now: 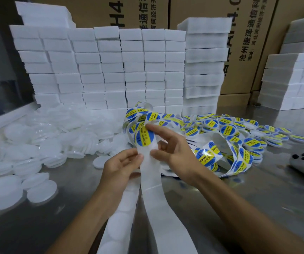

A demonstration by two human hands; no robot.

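White glossy paper backing strip (152, 182) runs up from the bottom edge and is held above the steel table (65, 208), mid-frame. Left hand (123, 165) pinches its left edge, fingers curled. Right hand (173, 151) pinches the right edge with the thumb in front. Its index fingertip is on the top rim of the round blue-and-yellow "SOLDERING PASTE" sticker (144, 137). Forearms come in from below, wrists angled inward. The sticker sits at the strip's upper end, facing up. Plain white round lids (37, 143) are heaped on the left.
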